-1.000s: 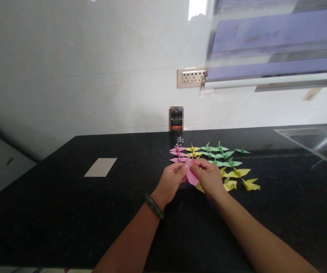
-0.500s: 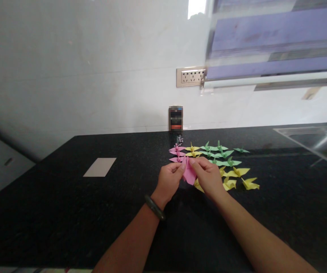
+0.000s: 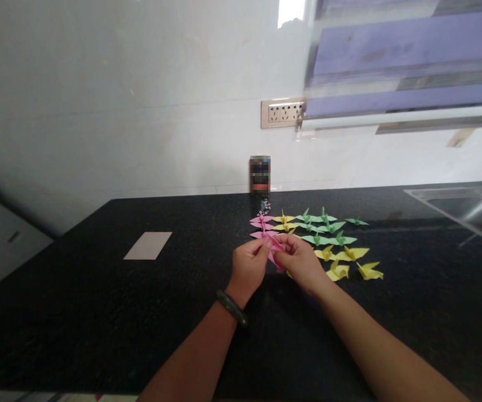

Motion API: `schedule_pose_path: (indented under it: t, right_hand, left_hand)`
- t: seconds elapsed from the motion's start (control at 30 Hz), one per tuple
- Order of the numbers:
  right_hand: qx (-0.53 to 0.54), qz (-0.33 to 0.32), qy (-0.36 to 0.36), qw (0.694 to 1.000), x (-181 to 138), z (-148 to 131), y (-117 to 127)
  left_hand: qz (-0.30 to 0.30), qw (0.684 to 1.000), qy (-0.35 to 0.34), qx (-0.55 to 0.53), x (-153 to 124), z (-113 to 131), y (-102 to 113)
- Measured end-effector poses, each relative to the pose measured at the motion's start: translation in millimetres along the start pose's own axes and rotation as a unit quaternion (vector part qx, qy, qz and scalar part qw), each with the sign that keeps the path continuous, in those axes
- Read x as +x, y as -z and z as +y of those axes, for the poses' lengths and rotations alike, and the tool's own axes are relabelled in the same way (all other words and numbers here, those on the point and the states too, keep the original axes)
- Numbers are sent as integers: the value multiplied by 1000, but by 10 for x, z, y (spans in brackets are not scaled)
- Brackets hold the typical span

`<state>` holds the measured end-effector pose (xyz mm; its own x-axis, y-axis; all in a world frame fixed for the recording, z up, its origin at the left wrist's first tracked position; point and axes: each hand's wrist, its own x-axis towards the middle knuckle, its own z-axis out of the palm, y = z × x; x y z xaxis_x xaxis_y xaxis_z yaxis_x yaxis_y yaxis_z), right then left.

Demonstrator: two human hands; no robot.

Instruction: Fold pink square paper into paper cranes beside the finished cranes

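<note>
A piece of folded pink paper [image 3: 273, 255] is pinched between both hands above the dark counter. My left hand [image 3: 249, 264] grips its left side with thumb and fingers, a dark bangle around the wrist. On its right side, the thumb and fingers of my right hand [image 3: 301, 261] are closed on the paper and cover part of it. Just beyond the hands stand pink paper cranes [image 3: 261, 226]. Yellow paper cranes [image 3: 352, 254] and green paper cranes [image 3: 333, 227] lie in rows behind and to the right; my right hand hides some of them.
On the left of the black counter [image 3: 98, 312] lies a pale square sheet [image 3: 148, 245]. A phone-like device [image 3: 259, 176], its face blurred, leans on the wall beneath a socket panel [image 3: 282, 113]. The metal sink [image 3: 467, 212] is at the right.
My right hand has shifted slightly left and turned over the pink paper, which now shows a narrower, more folded shape. My left hand stays nearly in place.
</note>
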<state>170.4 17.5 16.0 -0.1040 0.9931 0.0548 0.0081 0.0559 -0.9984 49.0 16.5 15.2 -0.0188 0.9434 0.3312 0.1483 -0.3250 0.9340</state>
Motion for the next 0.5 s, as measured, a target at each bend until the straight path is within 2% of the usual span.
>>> schedule_pose_path:
  t: [0.17, 0.37, 0.5]
  right_hand:
    - [59, -29, -28, 997, -13, -43, -9]
    - [93, 0, -40, 995, -3, -67, 41]
    - [58, -6, -19, 998, -30, -60, 1]
  left_hand:
    - [53, 998, -1, 29, 14, -41, 10]
    - [118, 983, 99, -100, 76, -104, -14]
    - [120, 978, 109, -132, 82, -96, -23]
